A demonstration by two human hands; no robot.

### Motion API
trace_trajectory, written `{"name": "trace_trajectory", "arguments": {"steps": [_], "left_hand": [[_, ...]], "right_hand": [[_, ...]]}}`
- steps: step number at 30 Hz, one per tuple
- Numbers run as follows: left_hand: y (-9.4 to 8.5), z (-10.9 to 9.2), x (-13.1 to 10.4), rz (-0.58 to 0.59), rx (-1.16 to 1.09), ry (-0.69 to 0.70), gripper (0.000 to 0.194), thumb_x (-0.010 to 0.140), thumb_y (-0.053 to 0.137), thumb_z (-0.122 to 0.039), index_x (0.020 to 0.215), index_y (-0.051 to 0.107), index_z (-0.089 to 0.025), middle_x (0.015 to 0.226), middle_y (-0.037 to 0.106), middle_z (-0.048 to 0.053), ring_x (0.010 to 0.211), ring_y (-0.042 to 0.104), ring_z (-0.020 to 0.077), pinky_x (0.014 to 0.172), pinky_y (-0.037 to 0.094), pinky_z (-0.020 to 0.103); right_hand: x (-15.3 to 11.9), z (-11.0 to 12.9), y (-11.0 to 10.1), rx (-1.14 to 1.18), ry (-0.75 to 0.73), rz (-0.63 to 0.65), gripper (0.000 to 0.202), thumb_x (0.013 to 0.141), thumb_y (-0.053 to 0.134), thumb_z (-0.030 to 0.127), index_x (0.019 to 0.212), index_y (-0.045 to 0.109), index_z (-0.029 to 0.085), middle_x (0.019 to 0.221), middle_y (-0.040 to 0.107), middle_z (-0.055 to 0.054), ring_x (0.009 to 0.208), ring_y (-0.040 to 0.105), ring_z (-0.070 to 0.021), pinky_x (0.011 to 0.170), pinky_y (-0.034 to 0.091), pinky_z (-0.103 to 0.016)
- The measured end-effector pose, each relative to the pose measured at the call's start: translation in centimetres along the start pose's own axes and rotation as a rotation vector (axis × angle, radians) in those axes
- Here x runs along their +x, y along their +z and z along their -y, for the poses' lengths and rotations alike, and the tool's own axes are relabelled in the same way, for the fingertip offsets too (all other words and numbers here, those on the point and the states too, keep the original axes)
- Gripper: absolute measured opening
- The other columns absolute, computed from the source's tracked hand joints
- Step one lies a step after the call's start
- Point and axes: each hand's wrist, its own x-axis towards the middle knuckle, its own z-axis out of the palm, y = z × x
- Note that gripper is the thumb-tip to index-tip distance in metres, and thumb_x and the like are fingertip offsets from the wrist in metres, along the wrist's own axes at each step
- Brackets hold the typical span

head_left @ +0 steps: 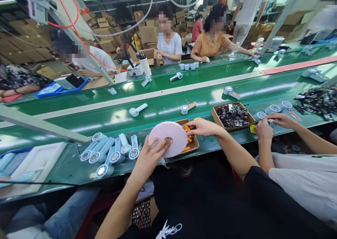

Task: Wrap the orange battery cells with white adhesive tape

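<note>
My left hand (151,158) grips a flat, pale pink roll (164,131), fingers spread over its face and fingertips at the centre hole. Just right of the roll, my right hand (206,127) pinches an orange battery (186,128) over a small cardboard box (195,144). More orange batteries (187,149) lie in that box, partly covered by the roll. Left of my left hand, several light-blue handheld fan bodies (117,157) lie grouped on the green bench. Some show open handles.
Single fan bodies (184,109) lie along the green conveyor (160,102). A box of dark small parts (231,116) stands to the right, near a co-worker's hands (264,128). A white tray (50,161) is at far left; people sit opposite.
</note>
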Motion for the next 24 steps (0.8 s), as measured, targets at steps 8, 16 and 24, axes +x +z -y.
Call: {"name": "trace_trajectory", "arguments": {"steps": [8, 16, 24], "left_hand": [[3.3, -0.9, 1.2, -0.103, 0.018, -0.080, 0.098, 0.081, 0.060, -0.003, 0.167, 0.030, -0.039, 0.149, 0.062, 0.006, 0.126, 0.052, 0.0397, 0.123, 0.017, 0.078], [7.6, -5.8, 0.1, 0.194, -0.349, 0.082, 0.107, 0.068, 0.077, -0.013, 0.164, 0.037, -0.037, 0.147, 0.062, 0.008, 0.128, 0.050, 0.0369, 0.115, 0.047, 0.053], [7.4, 0.8, 4.8, 0.064, -0.449, -0.140, 0.084, 0.070, 0.086, -0.034, 0.150, 0.060, -0.030, 0.150, 0.062, 0.010, 0.144, 0.042, 0.0416, 0.122, 0.037, 0.065]], "right_hand": [[2.5, -1.9, 7.1, 0.973, 0.028, -0.632, 0.053, 0.072, 0.087, 0.053, 0.108, 0.064, 0.021, 0.113, 0.079, -0.009, 0.100, 0.076, -0.0249, 0.094, 0.060, -0.042], [2.5, -6.6, 5.3, 1.271, -0.015, -1.116, 0.058, 0.058, 0.100, 0.042, 0.099, 0.065, 0.020, 0.105, 0.080, -0.010, 0.105, 0.077, -0.0272, 0.090, 0.064, -0.039], [1.7, -7.0, 1.9, 1.193, -0.112, -1.004, 0.067, 0.068, 0.096, 0.037, 0.123, 0.058, 0.028, 0.105, 0.081, -0.004, 0.097, 0.078, -0.0195, 0.089, 0.062, -0.030]]}}
